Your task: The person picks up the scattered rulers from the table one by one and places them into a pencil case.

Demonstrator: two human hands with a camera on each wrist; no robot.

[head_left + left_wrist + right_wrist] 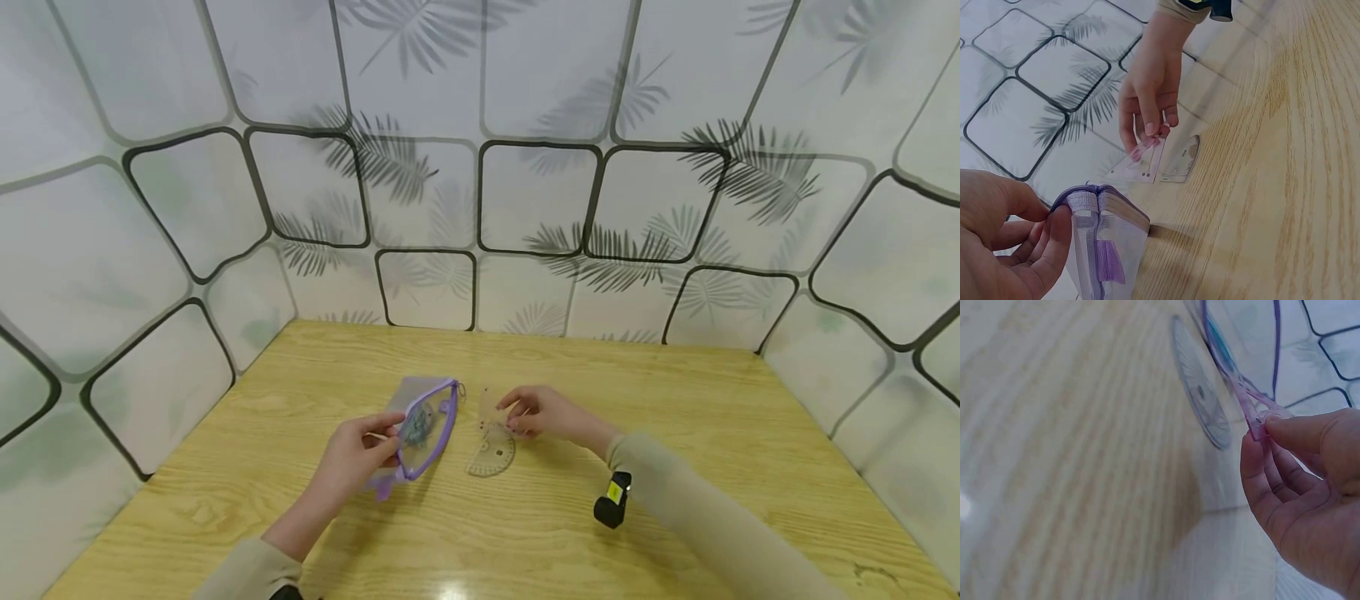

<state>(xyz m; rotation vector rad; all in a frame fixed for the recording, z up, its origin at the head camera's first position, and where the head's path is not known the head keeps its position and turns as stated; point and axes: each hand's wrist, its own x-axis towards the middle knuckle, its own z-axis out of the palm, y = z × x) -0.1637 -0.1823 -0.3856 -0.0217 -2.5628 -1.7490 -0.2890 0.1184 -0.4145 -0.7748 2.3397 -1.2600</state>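
My left hand pinches the near edge of a translucent zip pouch with a purple zipper, and its mouth gapes toward the right. Something blue-green shows inside the pouch. A clear pink set square is pinched by one corner between the thumb and fingers of my right hand, tilted above the table. Just below it in the head view lies a clear half-round protractor, flat on the wood. In the right wrist view the set square overlaps the pouch's opening.
The wooden table meets patterned curtain-like walls at the back and both sides. A black strap device sits at my right wrist. A purple tab sticks out from the pouch's end.
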